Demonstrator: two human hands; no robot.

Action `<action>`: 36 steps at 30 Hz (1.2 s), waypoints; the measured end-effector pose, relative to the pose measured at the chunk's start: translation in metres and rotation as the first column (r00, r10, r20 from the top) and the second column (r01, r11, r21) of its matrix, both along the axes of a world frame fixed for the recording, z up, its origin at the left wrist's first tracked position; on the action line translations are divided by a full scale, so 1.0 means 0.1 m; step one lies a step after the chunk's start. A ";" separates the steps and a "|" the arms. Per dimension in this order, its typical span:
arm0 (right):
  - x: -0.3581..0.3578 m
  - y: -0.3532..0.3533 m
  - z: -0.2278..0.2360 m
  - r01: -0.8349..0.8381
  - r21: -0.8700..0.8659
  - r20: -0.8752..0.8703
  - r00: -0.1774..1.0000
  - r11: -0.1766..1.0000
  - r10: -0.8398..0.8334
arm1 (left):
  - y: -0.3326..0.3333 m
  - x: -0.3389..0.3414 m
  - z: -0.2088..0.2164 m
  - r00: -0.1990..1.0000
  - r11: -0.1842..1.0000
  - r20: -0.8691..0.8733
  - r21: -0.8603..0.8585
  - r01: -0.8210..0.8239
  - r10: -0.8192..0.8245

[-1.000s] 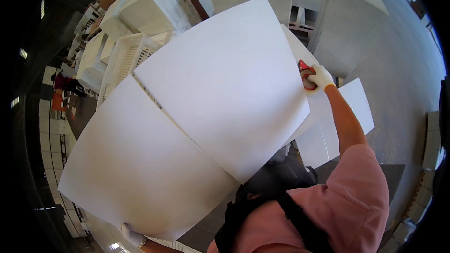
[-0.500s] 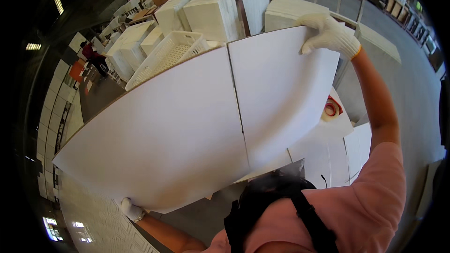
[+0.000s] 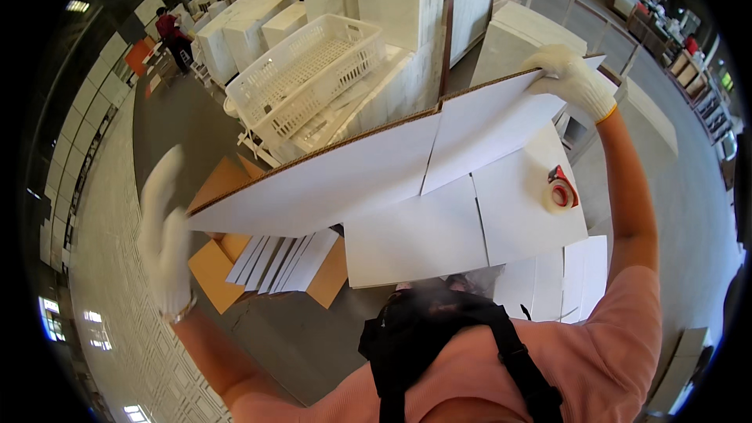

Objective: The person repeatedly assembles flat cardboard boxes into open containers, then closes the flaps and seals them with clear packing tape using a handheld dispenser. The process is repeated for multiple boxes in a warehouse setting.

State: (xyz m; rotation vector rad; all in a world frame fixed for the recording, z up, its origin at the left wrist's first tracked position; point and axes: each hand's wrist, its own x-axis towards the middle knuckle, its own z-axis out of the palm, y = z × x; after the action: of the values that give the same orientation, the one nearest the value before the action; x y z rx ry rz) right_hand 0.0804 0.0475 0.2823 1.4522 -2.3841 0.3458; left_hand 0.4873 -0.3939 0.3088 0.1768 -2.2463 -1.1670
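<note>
A long white-faced cardboard sheet (image 3: 329, 196) with a brown corrugated edge is held up on its side, a crease running across it. Its right end is gripped by my right hand (image 3: 570, 80), in a white knit glove, fingers closed over the top edge. My left hand (image 3: 164, 223), also gloved and slightly blurred, stands at the sheet's left end with fingers stretched upward; whether it touches the edge I cannot tell. Below the sheet lies another white cardboard sheet (image 3: 407, 243), with a red tape dispenser (image 3: 560, 189) holding a clear roll on its right part.
An open brown carton (image 3: 325, 274) with several white panels (image 3: 274, 262) stands below the sheet's left part. Beyond are a white plastic crate (image 3: 305, 70) and tall stacks of whitish slabs (image 3: 399, 8). Far left, a person in red (image 3: 168, 27) stands.
The sheet has tipped more upright, uncovering the carton, the lower sheet and the dispenser. My left hand has left its lower edge and risen to its left end. My right hand keeps its grip.
</note>
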 end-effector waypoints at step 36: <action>0.59 0.49 0.48 -0.376 -0.040 0.025 0.926 0.926 0.378 | 0.09 -1.50 0.72 0.868 0.993 0.497 -0.099 0.062 -0.005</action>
State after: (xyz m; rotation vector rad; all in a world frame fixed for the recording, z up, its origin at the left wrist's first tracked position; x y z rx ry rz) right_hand 0.1392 0.0960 0.3306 1.9022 -2.0981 0.5023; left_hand 0.3369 -0.3846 0.3808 0.4391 -2.7669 -1.0987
